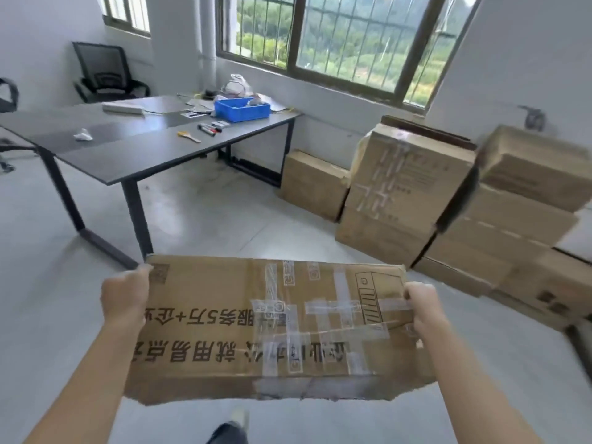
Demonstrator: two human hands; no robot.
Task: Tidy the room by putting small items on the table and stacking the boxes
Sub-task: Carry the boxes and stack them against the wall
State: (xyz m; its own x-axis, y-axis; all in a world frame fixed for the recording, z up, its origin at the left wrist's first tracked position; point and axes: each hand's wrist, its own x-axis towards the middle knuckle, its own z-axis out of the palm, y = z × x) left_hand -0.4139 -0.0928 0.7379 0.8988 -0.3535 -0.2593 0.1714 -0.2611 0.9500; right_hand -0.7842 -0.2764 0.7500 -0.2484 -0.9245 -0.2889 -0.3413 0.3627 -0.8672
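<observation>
Gripping taped cardboard box (256,322) (underside hidden) two-handed.

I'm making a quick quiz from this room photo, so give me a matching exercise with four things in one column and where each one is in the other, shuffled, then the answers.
Things:
1. blue bin
2. taped cardboard box
3. black office chair
4. stacked boxes

Places:
A. against the wall below the window, right of the table
B. on the far end of the grey table
C. held between the left hand and right hand
D. in the far corner behind the table

Pairs: 1-B, 2-C, 3-D, 4-A
</observation>
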